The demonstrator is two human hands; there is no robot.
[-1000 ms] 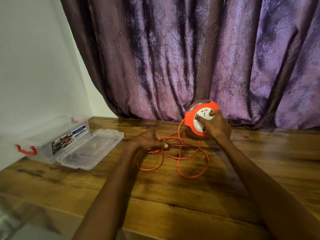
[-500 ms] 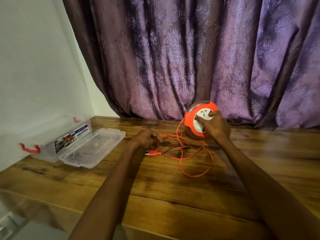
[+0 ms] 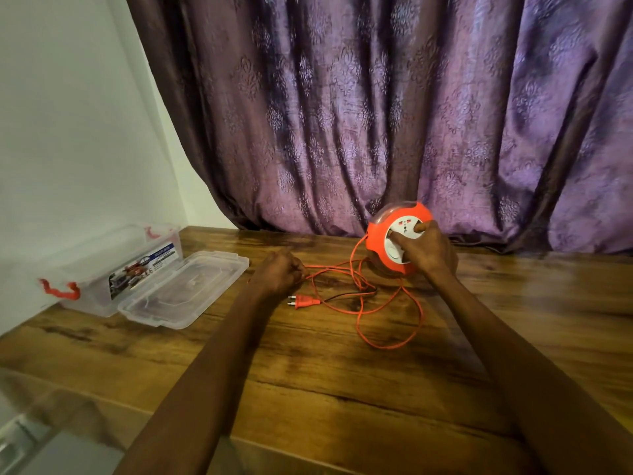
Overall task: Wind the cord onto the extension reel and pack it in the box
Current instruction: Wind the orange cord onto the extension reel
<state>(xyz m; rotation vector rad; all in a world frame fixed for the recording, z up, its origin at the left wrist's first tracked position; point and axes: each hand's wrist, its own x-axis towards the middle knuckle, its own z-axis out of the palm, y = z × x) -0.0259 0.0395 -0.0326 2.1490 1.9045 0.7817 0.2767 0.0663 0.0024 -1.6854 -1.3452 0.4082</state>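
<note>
The extension reel stands on edge on the counter, close to the curtain, with the right hand laid over its white socket face, fingers curled onto the face as if turning it. How firm that grip is, and exactly which part the fingertips press, I cannot tell, because the hand covers much of the face. The left hand is closed loosely around a run of the orange cord, which leaves its fingers toward the reel.

The slack lies between and just in front of the two hands in crossed loops, and the plug lies free on the counter just in front of the left hand. The likely trouble is a snag: the loops overlap, so pulling them in could tighten them into a knot or drag the plug through a loop. The reel rests on a narrow rim, so a hard turn could tip or roll it. If the left hand gives no tension, the cord may wind unevenly.

The slot where the cord enters the reel is hidden behind its body. The clear box sits open well out beyond the left hand, its lid just beside it; both are blurred, and the label is unreadable.
</note>
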